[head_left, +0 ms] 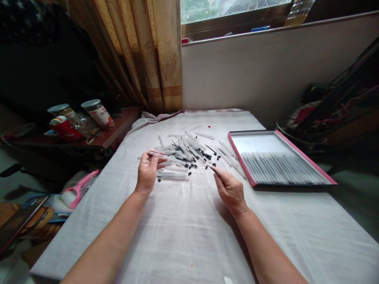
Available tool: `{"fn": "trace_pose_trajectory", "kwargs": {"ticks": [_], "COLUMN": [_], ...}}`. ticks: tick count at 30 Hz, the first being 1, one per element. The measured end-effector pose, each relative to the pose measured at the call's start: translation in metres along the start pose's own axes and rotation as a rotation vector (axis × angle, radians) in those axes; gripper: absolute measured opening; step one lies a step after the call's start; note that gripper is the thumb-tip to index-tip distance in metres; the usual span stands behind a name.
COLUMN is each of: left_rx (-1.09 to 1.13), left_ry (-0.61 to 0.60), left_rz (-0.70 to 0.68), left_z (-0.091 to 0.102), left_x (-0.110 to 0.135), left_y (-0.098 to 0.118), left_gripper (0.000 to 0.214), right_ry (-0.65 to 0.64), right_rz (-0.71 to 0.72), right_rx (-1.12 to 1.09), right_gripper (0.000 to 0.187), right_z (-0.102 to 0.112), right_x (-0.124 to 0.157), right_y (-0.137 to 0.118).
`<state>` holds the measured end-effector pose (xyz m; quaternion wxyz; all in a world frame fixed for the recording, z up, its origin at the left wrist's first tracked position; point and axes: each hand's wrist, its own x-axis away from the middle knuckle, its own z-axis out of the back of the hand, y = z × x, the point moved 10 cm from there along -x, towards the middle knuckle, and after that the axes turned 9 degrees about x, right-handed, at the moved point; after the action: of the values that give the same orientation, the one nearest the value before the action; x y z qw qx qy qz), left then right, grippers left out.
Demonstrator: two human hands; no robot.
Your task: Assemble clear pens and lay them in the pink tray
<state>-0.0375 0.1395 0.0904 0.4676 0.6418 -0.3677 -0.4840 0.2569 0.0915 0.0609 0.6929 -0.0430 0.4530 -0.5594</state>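
Observation:
My left hand (146, 171) pinches a clear pen barrel (169, 157) between thumb and fingers, its length pointing right and slightly down. In my right hand (230, 190) the fingers close on a thin dark-tipped pen refill (212, 168), mostly hidden by the hand. Between and beyond both hands lies a loose heap of clear pen barrels (185, 146), dark refills and small black caps (190, 173). To the right, a pink-edged box (239, 156) holds a row of pens (275, 167) lying side by side.
A pale cloth covers the table (174, 228). One small red piece (209, 126) lies near its far side. Jars (97, 112) stand on a dark side table at left, with pink-handled scissors (81, 189) lower down. Curtain (160, 59) and wall are behind.

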Motion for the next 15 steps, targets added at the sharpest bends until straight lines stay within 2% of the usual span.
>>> {"fn": "trace_pose_trajectory", "kwargs": {"ticks": [3,6,9,15], "left_rx": [0.313,0.417,0.407,0.386], "left_ry": [0.045,0.111,0.118,0.055], "left_rz": [0.276,0.376,0.39,0.412], "left_z": [-0.024,-0.031,-0.031,-0.031], "left_x": [0.035,0.054,0.057,0.06], "left_y": [-0.041,-0.061,-0.065,-0.063], "left_gripper": [0.036,0.039,0.039,0.044], "right_ry": [-0.126,-0.171,-0.181,-0.261], "right_rz": [0.075,0.098,0.105,0.114], "right_rx": [0.027,0.067,0.122,0.189], "right_gripper": [0.03,0.029,0.029,0.027], "right_z": [-0.014,-0.019,-0.02,-0.025], "right_x": [0.005,0.009,0.01,0.011], "right_y": [-0.018,-0.024,-0.025,-0.025]}}
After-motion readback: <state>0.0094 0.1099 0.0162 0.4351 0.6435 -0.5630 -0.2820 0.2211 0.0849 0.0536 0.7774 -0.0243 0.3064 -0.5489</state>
